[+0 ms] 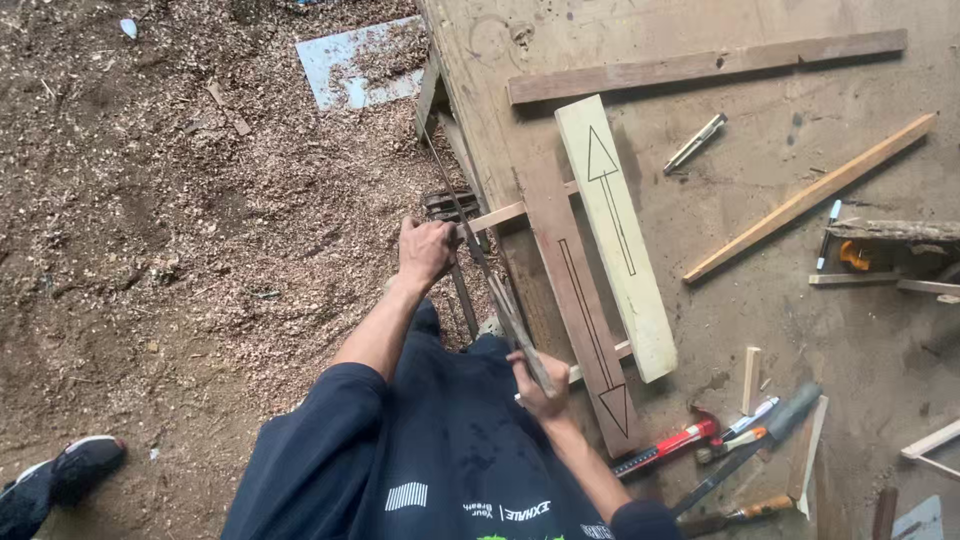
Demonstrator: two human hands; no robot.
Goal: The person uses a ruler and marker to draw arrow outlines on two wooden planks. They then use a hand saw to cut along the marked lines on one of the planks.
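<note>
My right hand (540, 388) is closed on the near end of a long thin saw (485, 265) that runs along the workbench's left edge (455, 60). My left hand (425, 250) is closed further up, at the spot where the saw passes the end of a thin wooden strip (497, 215) sticking out from the bench. I cannot tell whether it grips the saw or the strip. Beside the saw lie a brown board (580, 300) and a pale board (615, 230), each with a long arrow drawn on it.
On the bench lie a dark slat (700, 66), a light slat (810, 198), a metal pen-shaped tool (695, 143), a red-handled knife (672, 445) and chisels (745, 462). Sawdust covers the floor (180, 220). A shoe (60, 478) shows at lower left and a blue sheet (345, 55) lies beyond.
</note>
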